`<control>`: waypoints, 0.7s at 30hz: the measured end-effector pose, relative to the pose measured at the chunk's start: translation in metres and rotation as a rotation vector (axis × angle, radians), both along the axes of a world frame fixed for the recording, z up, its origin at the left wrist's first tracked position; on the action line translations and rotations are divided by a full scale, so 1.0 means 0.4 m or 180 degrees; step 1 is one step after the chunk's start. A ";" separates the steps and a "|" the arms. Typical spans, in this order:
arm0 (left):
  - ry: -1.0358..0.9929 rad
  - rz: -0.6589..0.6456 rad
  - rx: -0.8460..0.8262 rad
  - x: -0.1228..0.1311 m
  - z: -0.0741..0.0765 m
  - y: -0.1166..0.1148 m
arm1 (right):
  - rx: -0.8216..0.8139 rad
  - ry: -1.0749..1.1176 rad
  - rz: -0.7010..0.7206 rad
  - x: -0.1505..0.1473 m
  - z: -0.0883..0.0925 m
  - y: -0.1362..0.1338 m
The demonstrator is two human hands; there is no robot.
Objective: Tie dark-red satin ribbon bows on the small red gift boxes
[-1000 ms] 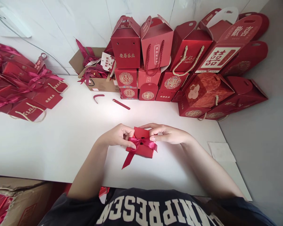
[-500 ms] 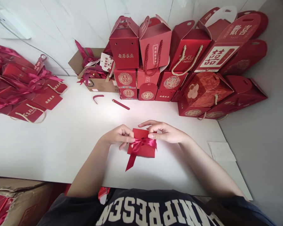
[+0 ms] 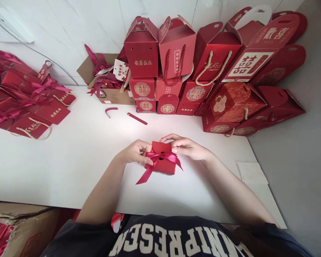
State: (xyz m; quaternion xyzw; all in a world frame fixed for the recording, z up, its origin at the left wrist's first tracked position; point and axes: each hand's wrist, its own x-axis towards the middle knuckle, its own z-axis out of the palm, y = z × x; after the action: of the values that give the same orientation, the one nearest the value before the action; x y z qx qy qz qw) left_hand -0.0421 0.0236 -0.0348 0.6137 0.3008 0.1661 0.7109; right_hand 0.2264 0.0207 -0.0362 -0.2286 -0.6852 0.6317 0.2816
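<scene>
A small red gift box (image 3: 167,167) is between my two hands over the white table. Tied across its top is a dark pink satin ribbon (image 3: 147,172) with a bow; one tail hangs past the box's lower left corner. My left hand (image 3: 138,152) is closed on the box's left side, thumb on top by the ribbon and the other fingers partly hidden behind. My right hand (image 3: 186,147) grips the upper right edge with thumb and bent fingers, its index finger stretched along the far side. Under the ribbon, dark holes show in the lid.
Red gift boxes (image 3: 141,67) with rope handles are stacked along the wall at the back and right. Ribboned boxes (image 3: 34,96) pile up at the left. A cardboard box (image 3: 117,96) holds scraps. Two red strips (image 3: 137,119) lie on the white table (image 3: 77,160).
The gift box has shifted slightly up and tilted. My left hand has gone from pinching the ribbon to gripping the box's side, and the ribbon's tail has swung left.
</scene>
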 end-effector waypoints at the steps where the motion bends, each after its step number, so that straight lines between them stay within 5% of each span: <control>1: -0.0067 -0.0003 -0.0040 -0.001 -0.009 0.004 | -0.0082 0.0071 -0.0002 -0.001 -0.009 0.002; 8: -0.0309 -0.0002 -0.0162 -0.002 -0.048 0.018 | -0.0330 0.0363 0.0062 -0.003 -0.051 0.007; 13: -0.0259 -0.0015 -0.0130 -0.006 -0.030 0.012 | -0.0276 0.0182 -0.0040 -0.006 -0.020 0.006; 18: -0.0042 -0.0076 -0.0094 -0.012 -0.002 -0.001 | 0.0043 -0.0958 -0.0757 0.019 0.045 -0.005; 21: 0.0036 -0.0087 -0.0120 -0.009 0.011 -0.006 | 0.0344 -0.1857 -0.0823 0.044 0.083 -0.016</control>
State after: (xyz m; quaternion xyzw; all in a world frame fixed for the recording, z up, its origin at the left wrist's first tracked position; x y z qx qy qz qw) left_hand -0.0457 0.0211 -0.0305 0.6051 0.2994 0.1471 0.7229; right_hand 0.2438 0.0143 -0.0031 -0.4699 -0.7348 0.4612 0.1630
